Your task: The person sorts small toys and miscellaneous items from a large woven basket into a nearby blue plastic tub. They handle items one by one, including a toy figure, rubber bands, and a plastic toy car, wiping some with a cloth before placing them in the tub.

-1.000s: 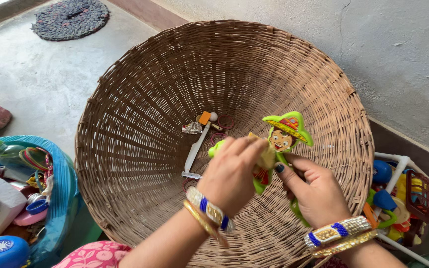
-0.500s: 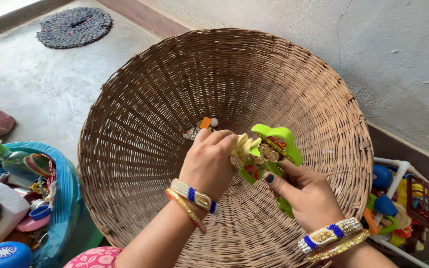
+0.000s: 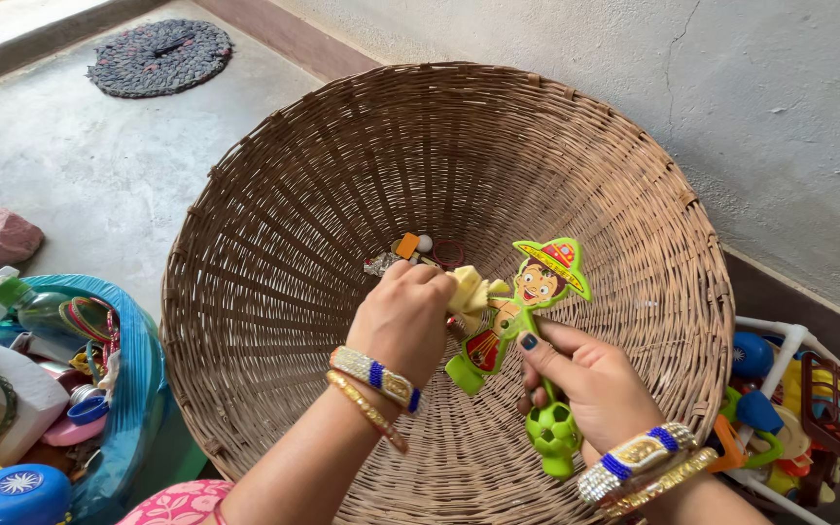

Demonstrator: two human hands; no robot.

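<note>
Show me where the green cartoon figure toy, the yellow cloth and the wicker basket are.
green cartoon figure toy (image 3: 540, 282): head view, on the figure's face.
yellow cloth (image 3: 469, 290): head view, on the folded part beside the left hand's fingers.
wicker basket (image 3: 303, 243): head view, on the bare inner wall.

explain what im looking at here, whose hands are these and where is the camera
The camera sits on a person's head and looks down at their own bare hands. The right hand grips a green cartoon-figure toy by its lower part. The left hand presses a small yellow cloth against the toy. Both are over a big wicker basket with small bits at its bottom. A blue tub of odds and ends stands left; more toys lie right.
</note>
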